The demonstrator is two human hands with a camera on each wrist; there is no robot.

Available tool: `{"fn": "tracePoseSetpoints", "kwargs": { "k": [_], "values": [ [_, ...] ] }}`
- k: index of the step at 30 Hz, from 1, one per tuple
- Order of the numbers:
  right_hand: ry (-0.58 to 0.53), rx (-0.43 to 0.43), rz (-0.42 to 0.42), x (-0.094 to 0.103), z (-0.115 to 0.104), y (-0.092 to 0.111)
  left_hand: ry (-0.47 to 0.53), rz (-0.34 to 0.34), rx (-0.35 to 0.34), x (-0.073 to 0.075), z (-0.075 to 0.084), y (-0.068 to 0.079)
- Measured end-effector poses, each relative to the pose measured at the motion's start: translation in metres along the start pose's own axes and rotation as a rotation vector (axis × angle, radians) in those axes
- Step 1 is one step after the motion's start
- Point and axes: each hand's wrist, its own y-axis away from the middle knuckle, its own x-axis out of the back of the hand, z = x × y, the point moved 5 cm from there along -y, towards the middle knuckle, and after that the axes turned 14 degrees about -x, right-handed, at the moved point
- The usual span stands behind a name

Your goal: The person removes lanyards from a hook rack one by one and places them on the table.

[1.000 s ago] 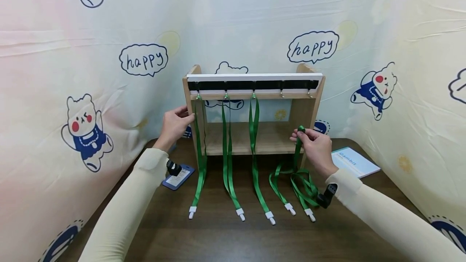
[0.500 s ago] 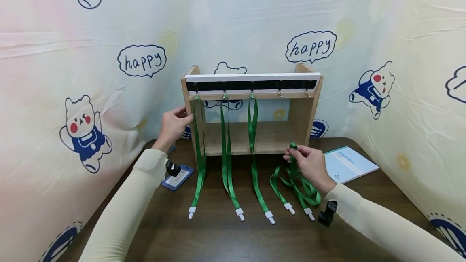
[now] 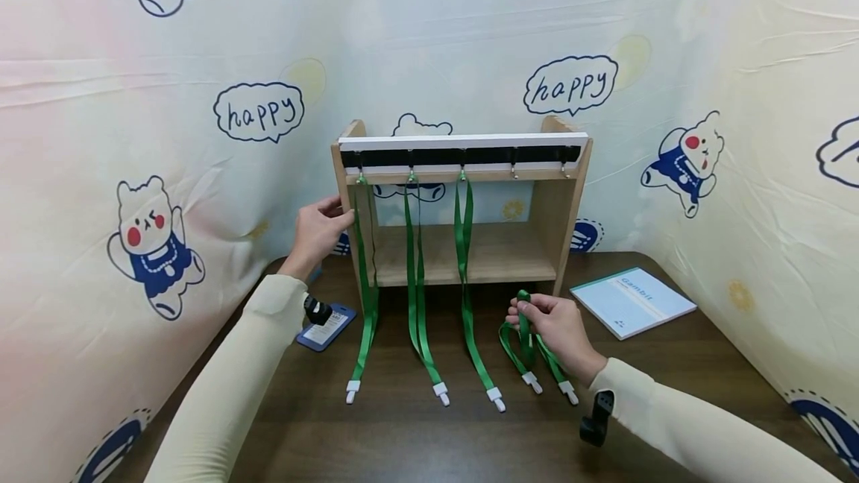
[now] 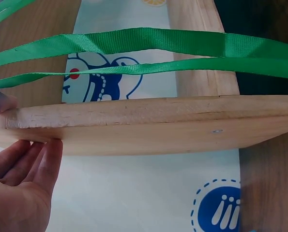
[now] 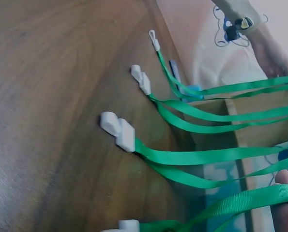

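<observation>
My left hand [image 3: 315, 233] grips the left side panel of a small wooden shelf [image 3: 567, 222]. In the left wrist view, its thumb is on one face of the panel [image 4: 134, 116] and its fingers are on the other. In front of the shelf's right side, my right hand [image 3: 557, 326] pinches the loop end of a green lanyard [image 3: 526, 349] low over the table. White clips [image 3: 567, 392] lie on the table below that hand. Green lanyards [image 3: 466, 244] hang from the three left hooks, their clips [image 3: 495, 398] lying on the tabletop.
Two bare hooks [image 3: 514, 172] show at the right of the shelf's black strip. A blue badge holder [image 3: 326, 328] lies left of the shelf. To the right lies a pale blue notebook [image 3: 634, 300]. Patterned cloth [image 3: 429, 43] encloses the dark wooden table [image 3: 403, 438].
My right hand has come down and to the left, bringing the lanyard's loop from beside the shelf's right panel to near the table. My left hand has stayed on the shelf.
</observation>
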Motion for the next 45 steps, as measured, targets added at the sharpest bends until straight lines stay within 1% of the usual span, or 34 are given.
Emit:
{"fn": "tracePoseSetpoints", "kwargs": {
  "k": [4,10,13,17,25,33,40,45],
  "values": [
    [-0.003,-0.013,0.008,-0.004,0.008,-0.005,0.02,0.002,0.005,0.0,-0.002,-0.001],
    [-0.009,0.015,0.024,-0.01,0.016,-0.018,0.032,0.013,0.025,0.001,-0.005,-0.002],
    [-0.027,0.0,0.028,-0.013,0.022,-0.025,0.034,0.013,0.034,0.0,-0.005,-0.003],
    [-0.045,-0.02,0.035,-0.015,0.03,-0.032,0.024,0.007,0.029,0.0,-0.005,-0.003],
    [-0.007,-0.045,0.091,-0.012,0.043,-0.043,0.034,0.01,0.032,0.0,-0.004,-0.003],
    [-0.063,-0.083,0.128,-0.007,0.054,-0.052,0.023,0.002,0.026,0.001,-0.003,-0.002],
    [-0.053,-0.124,0.149,-0.003,0.06,-0.052,0.021,0.004,0.019,0.0,-0.002,-0.002],
    [-0.053,-0.145,0.16,-0.002,0.065,-0.053,0.017,0.005,0.026,0.0,-0.002,-0.002]
  ]
}}
